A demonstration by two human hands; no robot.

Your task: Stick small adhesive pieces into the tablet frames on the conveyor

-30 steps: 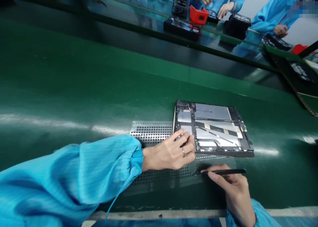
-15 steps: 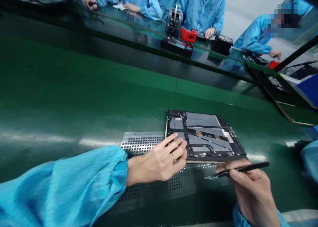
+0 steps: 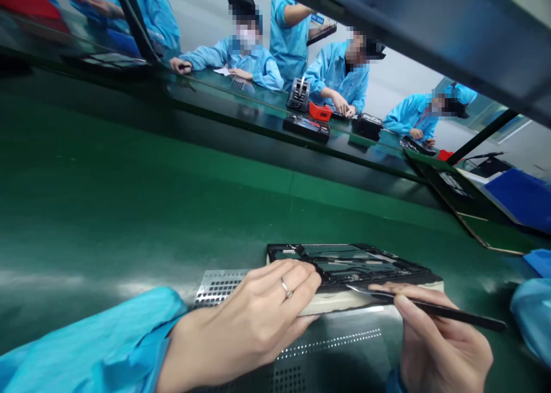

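An opened tablet (image 3: pixel 344 262), black with its inner parts bare, lies on the green bench with a thick cream-coloured layer (image 3: pixel 344 301) showing beneath its front edge. My left hand (image 3: pixel 253 307), a ring on one finger, grips its near left corner; the fingers are together over the top and the thumb is low at the front. Between the thumb and fingers of my right hand (image 3: pixel 443 330) is a pair of black tweezers (image 3: pixel 451 311). Their pale, thin tip points left, close to the tablet's front edge. Whether the tip touches it, I cannot tell.
Clear sheets with rows of dark squares (image 3: pixel 221 287) lie left of and before the tablet. Beyond the green bench (image 3: pixel 129 181), co-workers in blue sit at another bench with a red bin (image 3: pixel 321 112) and black devices (image 3: pixel 305 127). A dark beam (image 3: pixel 408 31) crosses above.
The view has tipped upward, showing more of the far bench. The tweezers have come up to the tablet's front edge. My left fingers have drawn together at the corner, and more of the cream layer shows.
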